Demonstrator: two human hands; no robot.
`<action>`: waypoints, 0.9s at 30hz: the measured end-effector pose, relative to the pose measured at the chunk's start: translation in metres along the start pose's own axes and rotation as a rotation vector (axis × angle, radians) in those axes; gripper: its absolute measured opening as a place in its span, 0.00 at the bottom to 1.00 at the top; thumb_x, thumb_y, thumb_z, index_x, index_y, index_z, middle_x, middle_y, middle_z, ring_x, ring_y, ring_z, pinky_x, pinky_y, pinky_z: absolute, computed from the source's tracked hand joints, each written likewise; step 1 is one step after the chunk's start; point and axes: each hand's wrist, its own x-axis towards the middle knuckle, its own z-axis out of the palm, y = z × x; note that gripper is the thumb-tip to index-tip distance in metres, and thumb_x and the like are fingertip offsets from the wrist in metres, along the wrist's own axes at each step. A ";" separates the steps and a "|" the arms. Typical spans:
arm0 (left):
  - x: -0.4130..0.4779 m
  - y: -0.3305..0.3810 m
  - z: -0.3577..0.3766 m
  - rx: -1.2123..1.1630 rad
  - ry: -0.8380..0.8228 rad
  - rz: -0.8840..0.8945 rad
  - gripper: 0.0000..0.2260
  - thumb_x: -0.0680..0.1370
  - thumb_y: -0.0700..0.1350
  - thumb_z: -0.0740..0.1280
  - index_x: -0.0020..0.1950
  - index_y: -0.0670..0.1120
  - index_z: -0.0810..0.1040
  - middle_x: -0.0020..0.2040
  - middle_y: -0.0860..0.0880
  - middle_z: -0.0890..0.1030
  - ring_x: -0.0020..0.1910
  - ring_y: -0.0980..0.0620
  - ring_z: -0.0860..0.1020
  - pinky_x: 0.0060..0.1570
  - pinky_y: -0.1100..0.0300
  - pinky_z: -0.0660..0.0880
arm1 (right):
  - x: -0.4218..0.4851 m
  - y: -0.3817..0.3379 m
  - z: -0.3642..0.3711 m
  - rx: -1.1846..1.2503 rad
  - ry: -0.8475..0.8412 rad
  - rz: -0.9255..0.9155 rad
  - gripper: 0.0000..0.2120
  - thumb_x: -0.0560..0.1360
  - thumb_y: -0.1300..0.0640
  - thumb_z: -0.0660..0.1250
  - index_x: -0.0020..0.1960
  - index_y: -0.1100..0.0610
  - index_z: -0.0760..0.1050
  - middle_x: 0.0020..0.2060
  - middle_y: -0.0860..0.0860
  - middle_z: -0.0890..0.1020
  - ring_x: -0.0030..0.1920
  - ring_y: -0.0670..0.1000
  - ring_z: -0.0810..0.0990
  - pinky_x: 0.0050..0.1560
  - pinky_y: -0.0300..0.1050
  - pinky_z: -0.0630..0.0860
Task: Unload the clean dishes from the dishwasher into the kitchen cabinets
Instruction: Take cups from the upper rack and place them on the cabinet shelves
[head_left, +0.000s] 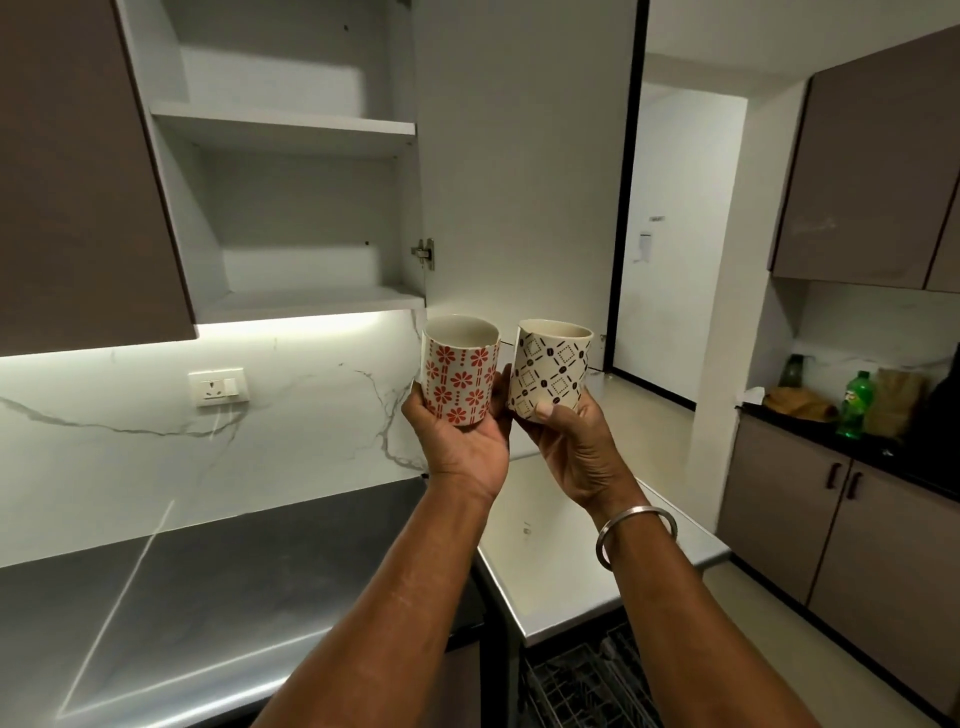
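While each hand carries one cup, the step in hand looks like setting both onto a shelf of the open cabinet (291, 218). The left hand (462, 441) is curled around the red-flowered cup (460, 379), gripping it low on its side. The right hand (571, 441) grips the black-patterned cup (550, 374) the same way, thumb pressed across its lower front. Both cups have their mouths up, the black-patterned one tilted slightly. They are held side by side in the air in front of the cabinet door (519, 156), below and to the right of the lower shelf (311, 301) and above the table (234, 571). Whether the cups touch cannot be told. To do this well, it seems best to raise them clear of the shelf's front edge, one hand leading so the cups do not knock together. Each base should sit flat and well back from the edge before the fingers loosen. The upper shelf (285, 122) would demand a longer reach. The dishwasher rack (587, 686) shows low in the view.
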 end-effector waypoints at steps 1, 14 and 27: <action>0.004 0.005 -0.002 0.000 -0.001 0.012 0.31 0.76 0.64 0.66 0.73 0.48 0.74 0.70 0.36 0.77 0.66 0.36 0.79 0.69 0.39 0.73 | 0.004 0.004 0.004 0.000 -0.011 0.004 0.37 0.67 0.61 0.75 0.74 0.58 0.65 0.66 0.64 0.76 0.68 0.64 0.75 0.70 0.64 0.70; 0.063 0.094 -0.024 -0.001 0.015 0.089 0.30 0.78 0.65 0.62 0.73 0.48 0.73 0.62 0.38 0.81 0.60 0.38 0.82 0.63 0.42 0.78 | 0.080 0.067 0.079 0.006 -0.089 0.022 0.36 0.65 0.60 0.76 0.71 0.58 0.69 0.63 0.62 0.79 0.67 0.64 0.76 0.69 0.65 0.71; 0.156 0.230 -0.021 0.018 -0.071 0.188 0.27 0.80 0.64 0.60 0.71 0.48 0.73 0.65 0.37 0.80 0.61 0.38 0.81 0.64 0.38 0.76 | 0.188 0.125 0.191 0.043 -0.089 -0.049 0.25 0.73 0.63 0.72 0.69 0.59 0.71 0.63 0.60 0.80 0.65 0.61 0.79 0.65 0.56 0.77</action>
